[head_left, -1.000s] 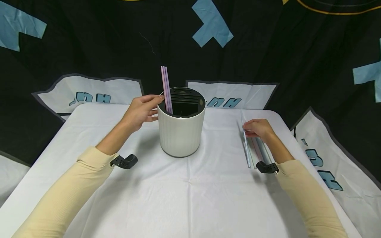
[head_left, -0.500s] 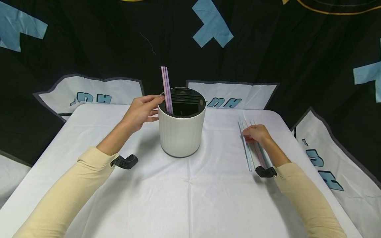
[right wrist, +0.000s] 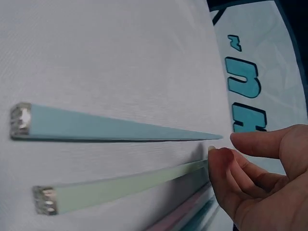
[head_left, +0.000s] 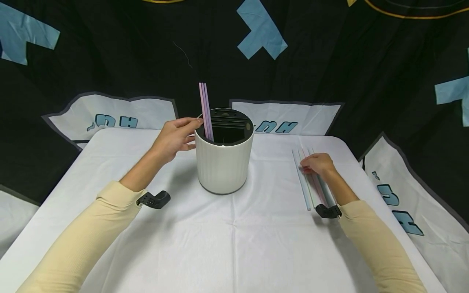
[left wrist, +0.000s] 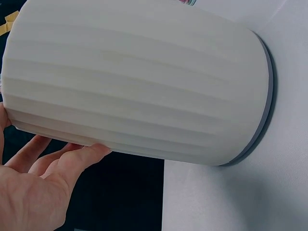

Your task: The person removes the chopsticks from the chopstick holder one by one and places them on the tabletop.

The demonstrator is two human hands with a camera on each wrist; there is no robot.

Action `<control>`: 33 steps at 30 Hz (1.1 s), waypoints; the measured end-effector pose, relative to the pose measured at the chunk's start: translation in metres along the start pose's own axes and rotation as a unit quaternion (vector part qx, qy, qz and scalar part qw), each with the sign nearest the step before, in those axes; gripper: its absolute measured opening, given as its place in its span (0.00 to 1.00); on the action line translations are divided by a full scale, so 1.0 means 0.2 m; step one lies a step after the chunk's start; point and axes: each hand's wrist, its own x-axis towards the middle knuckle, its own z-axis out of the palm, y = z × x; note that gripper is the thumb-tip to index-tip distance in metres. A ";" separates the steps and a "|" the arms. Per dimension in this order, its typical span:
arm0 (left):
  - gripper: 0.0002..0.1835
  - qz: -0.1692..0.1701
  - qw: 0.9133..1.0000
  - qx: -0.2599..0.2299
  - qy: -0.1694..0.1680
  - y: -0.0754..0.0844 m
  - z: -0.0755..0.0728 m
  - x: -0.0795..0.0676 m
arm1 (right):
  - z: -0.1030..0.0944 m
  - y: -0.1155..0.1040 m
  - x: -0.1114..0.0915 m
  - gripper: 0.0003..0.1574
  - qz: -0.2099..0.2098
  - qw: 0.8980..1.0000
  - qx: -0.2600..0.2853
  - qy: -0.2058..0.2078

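A white ribbed utensil holder (head_left: 224,169) with a black slotted top stands upright on the table. Pink and purple chopsticks (head_left: 206,108) lean in its left side. My left hand (head_left: 174,138) rests its fingertips against the holder's left wall, one finger reaching the rim beside those chopsticks. On the right lie several pastel chopsticks side by side. My right hand (head_left: 318,163) hovers low over them, thumb and forefinger parted. In the right wrist view the light blue chopstick (right wrist: 91,123) lies apart from the green chopstick (right wrist: 110,191); the fingertips (right wrist: 219,166) overlap the green one's far end.
A white cloth covers the table (head_left: 205,244), its far edge meeting a black curtain (head_left: 146,53) with blue tape. A pink chopstick (right wrist: 175,211) and others lie partly hidden under the right hand and wrist strap (head_left: 327,211).
My right hand has lowered the light blue chopstick to the table and let it go, then shifted slightly right toward the other chopsticks. The left hand and holder have stayed put.
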 end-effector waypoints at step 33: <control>0.32 0.006 1.000 0.013 0.000 0.01 0.00 -0.01 | 0.24 -1.21 -0.47 0.13 -0.220 0.967 0.099 -0.086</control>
